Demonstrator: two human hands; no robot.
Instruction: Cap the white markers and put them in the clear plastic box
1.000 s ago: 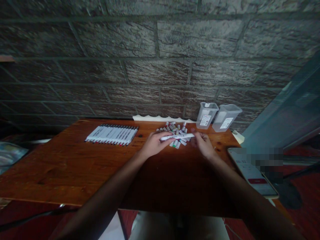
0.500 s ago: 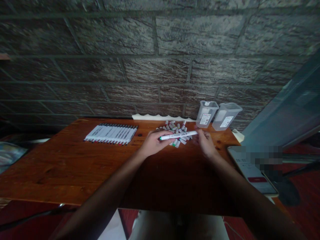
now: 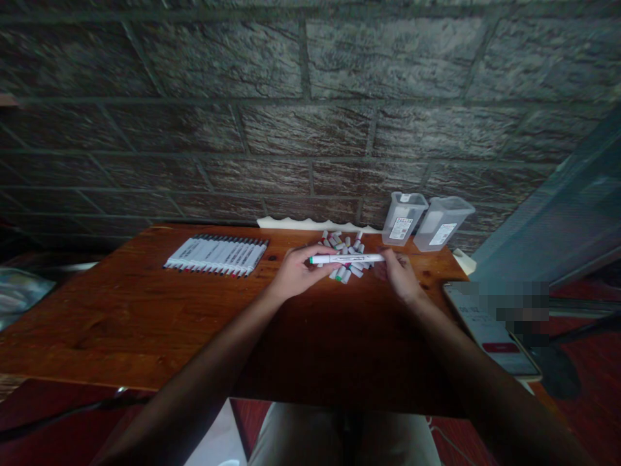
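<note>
A white marker with a green left end lies level between my two hands, above the table. My left hand is closed on it near the green end, thumb below and fingers above. At the marker's right end, my right hand pinches the tip. Behind and under the marker, a loose pile of white marker caps with coloured ends rests on the wood, partly covered by the marker and my left hand. To the left lies a neat row of white markers, side by side, dark ends toward the wall.
Two clear plastic containers with labels stand at the back right by the brick wall. A phone lies at the right edge of the wooden table. A wavy white strip runs along the back edge.
The marker has turned from a slight tilt to nearly level and rolled a little, so its print faces differently. Both hands keep their hold. The view has shifted slightly.
</note>
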